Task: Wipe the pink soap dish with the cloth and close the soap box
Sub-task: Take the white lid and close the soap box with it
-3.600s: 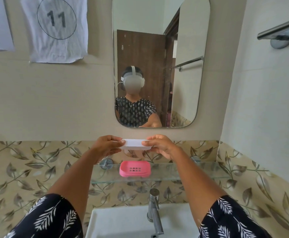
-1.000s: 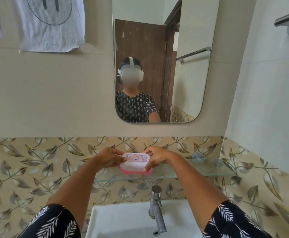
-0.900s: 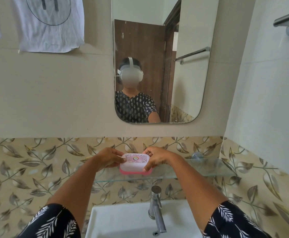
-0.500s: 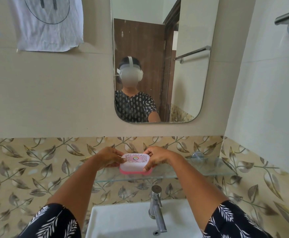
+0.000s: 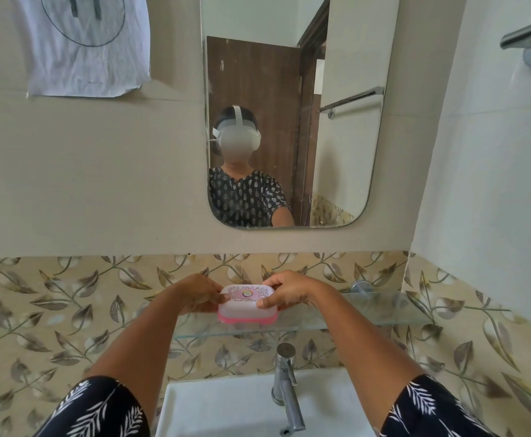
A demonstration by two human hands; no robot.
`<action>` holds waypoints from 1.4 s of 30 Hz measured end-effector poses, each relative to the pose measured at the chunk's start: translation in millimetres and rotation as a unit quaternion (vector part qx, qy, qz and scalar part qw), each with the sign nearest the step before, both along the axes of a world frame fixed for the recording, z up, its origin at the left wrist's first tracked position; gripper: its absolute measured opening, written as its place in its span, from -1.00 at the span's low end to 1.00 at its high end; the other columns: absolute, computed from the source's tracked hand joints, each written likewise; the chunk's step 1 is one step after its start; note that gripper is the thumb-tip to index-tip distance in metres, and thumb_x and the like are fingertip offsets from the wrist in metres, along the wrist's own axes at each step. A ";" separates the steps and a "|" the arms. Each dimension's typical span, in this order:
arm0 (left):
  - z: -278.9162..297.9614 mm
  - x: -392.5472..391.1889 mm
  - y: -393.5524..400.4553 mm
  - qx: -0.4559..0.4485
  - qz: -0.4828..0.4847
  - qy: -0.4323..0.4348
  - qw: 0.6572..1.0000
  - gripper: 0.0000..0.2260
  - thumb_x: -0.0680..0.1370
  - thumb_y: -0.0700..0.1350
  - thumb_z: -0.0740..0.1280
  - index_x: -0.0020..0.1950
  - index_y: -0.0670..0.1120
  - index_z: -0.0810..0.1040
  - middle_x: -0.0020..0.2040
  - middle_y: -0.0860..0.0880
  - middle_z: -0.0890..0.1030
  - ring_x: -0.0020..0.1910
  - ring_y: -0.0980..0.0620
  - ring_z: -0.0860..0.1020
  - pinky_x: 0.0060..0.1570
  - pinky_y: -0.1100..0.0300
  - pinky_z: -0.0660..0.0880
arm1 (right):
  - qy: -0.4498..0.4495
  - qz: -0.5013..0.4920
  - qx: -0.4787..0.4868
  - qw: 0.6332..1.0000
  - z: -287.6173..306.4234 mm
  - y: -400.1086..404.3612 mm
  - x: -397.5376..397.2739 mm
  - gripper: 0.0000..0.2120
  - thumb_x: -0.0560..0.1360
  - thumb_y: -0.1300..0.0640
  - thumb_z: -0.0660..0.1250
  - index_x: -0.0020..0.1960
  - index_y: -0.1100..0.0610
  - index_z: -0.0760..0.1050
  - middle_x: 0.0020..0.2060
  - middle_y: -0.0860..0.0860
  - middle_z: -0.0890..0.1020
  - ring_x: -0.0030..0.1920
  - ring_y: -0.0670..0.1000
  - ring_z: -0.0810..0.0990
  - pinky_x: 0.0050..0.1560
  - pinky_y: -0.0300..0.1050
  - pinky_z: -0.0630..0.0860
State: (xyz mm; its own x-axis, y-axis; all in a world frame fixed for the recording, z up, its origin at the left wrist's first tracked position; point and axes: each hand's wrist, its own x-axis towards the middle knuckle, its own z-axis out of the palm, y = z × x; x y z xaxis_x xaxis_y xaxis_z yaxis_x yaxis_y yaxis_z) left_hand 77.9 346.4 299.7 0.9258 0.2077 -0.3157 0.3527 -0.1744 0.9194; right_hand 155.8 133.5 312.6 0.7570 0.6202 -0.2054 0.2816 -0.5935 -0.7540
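Faucet [image 5: 284, 389] at 6 o'clock. Above it, on the glass shelf [image 5: 384, 313], left hand [image 5: 199, 294] and right hand [image 5: 286, 293] pinch the white lid [image 5: 247, 299] seated on the pink soap dish [image 5: 247, 318], its sticker unreadable. Lid was lifted earlier. Paper [image 5: 84, 45] at 11 o'clock: partial "11".

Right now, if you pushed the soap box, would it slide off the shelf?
Probably it slides easily: the soap box stands on small feet on a smooth glass shelf. It looks like light, stiff plastic. Both hands steady it now.
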 end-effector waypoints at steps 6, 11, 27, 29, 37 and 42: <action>-0.4 1.5 2.5 0.006 -0.016 0.022 1.000 -0.71 0.43 -0.34 0.43 0.14 -0.33 0.58 0.07 -0.24 0.65 0.06 -0.13 0.64 -0.04 0.10 0.63 | 0.017 -0.026 0.020 0.999 -1.6 -1.0 1.4 -0.38 0.27 0.16 0.60 0.28 0.21 0.49 0.14 0.10 0.62 0.12 0.08 0.62 0.13 0.03 0.58; -0.4 -2.8 2.5 -0.006 -0.054 0.022 0.998 -0.65 0.40 -0.31 0.46 0.17 -0.30 0.57 0.08 -0.23 0.66 0.07 -0.13 0.64 0.04 0.06 0.61 | 0.024 -0.026 0.017 0.999 -0.7 -4.4 2.9 -0.46 0.27 0.19 0.59 0.20 0.19 0.52 0.12 0.11 0.63 0.14 0.11 0.60 0.17 0.08 0.55; 4.0 -14.0 -6.0 -0.036 -0.035 -0.034 0.998 -0.70 0.39 -0.29 0.49 0.08 -0.36 0.60 0.04 -0.22 0.66 -0.06 -0.06 0.64 -0.13 0.14 0.63 | 0.041 -0.039 0.161 0.985 -13.5 -24.7 3.7 -0.34 0.26 0.31 0.57 0.30 0.20 0.44 0.21 0.18 0.56 0.19 0.09 0.55 0.19 -0.02 0.54; 4.2 -15.8 -9.7 -0.036 -0.035 -0.013 0.999 -0.70 0.38 -0.26 0.50 0.06 -0.35 0.60 -0.04 -0.18 0.67 -0.11 -0.01 0.62 -0.13 0.17 0.61 | 0.041 -0.036 0.194 0.980 -13.9 -24.1 1.2 -0.38 0.29 0.35 0.54 0.31 0.24 0.44 0.21 0.18 0.57 0.18 0.05 0.56 0.09 -0.18 0.56; 8.3 -28.5 -13.7 -0.115 -0.068 -0.043 0.990 -0.67 0.31 -0.14 0.48 0.03 -0.18 0.59 -0.21 -0.09 0.63 -0.30 0.04 0.57 -0.26 0.24 0.53 | 0.117 -0.023 0.347 0.930 -10.9 -24.4 -7.3 -0.58 0.36 0.35 0.47 0.20 0.16 0.51 0.05 0.06 0.63 0.02 -0.03 0.58 -0.07 -0.22 0.53; 10.6 -35.1 -18.2 -0.113 -0.108 -0.106 0.982 -0.95 0.32 -0.22 0.46 -0.26 -0.10 0.68 -0.15 -0.13 0.69 -0.22 -0.03 0.66 -0.11 0.12 0.63 | 0.186 0.004 0.368 0.911 -3.2 -22.6 -15.8 -0.49 0.31 0.21 0.45 0.24 0.26 0.48 -0.03 0.14 0.64 -0.09 0.05 0.62 -0.13 -0.11 0.60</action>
